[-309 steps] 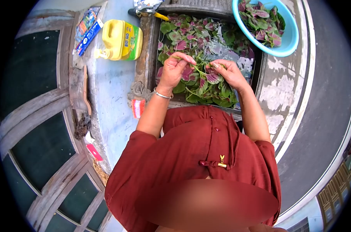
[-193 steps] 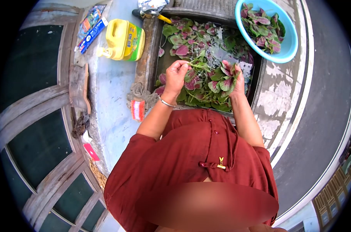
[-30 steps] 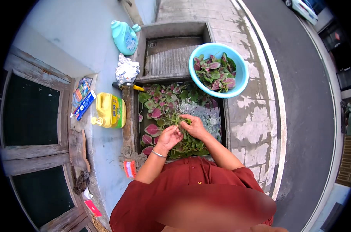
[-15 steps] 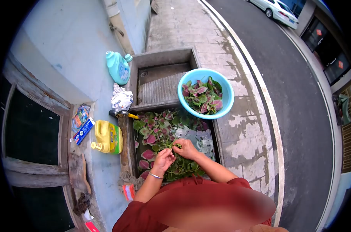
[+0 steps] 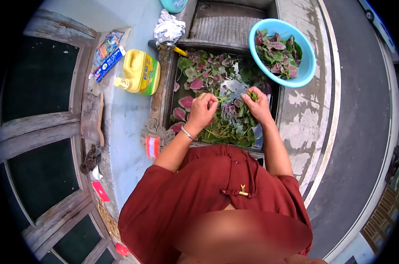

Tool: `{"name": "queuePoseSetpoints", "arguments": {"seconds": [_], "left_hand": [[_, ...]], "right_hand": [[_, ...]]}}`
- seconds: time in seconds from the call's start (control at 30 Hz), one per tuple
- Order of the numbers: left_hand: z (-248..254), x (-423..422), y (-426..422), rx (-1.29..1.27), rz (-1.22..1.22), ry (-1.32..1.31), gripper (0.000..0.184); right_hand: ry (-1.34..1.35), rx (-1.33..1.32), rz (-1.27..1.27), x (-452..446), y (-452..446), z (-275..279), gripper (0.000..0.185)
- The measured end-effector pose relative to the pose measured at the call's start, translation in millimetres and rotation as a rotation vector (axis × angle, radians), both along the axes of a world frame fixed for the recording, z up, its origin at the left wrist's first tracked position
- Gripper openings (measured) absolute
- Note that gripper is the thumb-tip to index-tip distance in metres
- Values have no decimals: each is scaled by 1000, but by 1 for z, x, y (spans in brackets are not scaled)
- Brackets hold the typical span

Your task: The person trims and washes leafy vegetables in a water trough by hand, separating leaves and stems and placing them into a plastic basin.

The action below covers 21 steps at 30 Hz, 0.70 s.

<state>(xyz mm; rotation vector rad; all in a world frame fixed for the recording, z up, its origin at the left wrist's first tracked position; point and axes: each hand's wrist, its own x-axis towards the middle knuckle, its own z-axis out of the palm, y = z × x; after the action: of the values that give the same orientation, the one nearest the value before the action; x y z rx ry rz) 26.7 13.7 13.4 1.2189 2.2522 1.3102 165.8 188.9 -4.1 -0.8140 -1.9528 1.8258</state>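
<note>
A stone basin holds water and many loose red-and-green leaves. Over its middle, my left hand has its thumb and fingers pinched together; a thin green bit shows at the fingertips, too small to make out. To the right, my right hand is closed around a bunch of leafy stems, whose leaves hang down toward the water. More such leaves lie in a light blue bowl at the basin's far right corner.
Left of the basin are a yellow jug, a red-and-white brush and a grey rag. Beyond stand a yellow-handled tool, a crumpled white cloth and a ribbed washboard. A road runs at the right.
My hands, together at the stems half a second ago, are now apart, the right one farther right with the bunch. The view has tilted down, so the basin and bowl appear higher.
</note>
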Motion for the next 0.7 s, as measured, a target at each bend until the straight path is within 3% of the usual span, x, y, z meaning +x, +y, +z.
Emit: {"name": "queuePoseSetpoints", "arguments": {"seconds": [0.1,0.2,0.57,0.7], "left_hand": [[7,1,-1,-44,-28,168,9],[10,1,-1,-44,-60,328,10],[10,8,-1,-102,-109,356,10],[5,11,4,-116,-110,326,11]], "right_hand": [[47,433,134,-7,-10,27,14],[-10,571,271,-14,-14,33,18],[-192,696,382,-20,-27,20,19],[-293,653,300,-22,-35,16,22]]}}
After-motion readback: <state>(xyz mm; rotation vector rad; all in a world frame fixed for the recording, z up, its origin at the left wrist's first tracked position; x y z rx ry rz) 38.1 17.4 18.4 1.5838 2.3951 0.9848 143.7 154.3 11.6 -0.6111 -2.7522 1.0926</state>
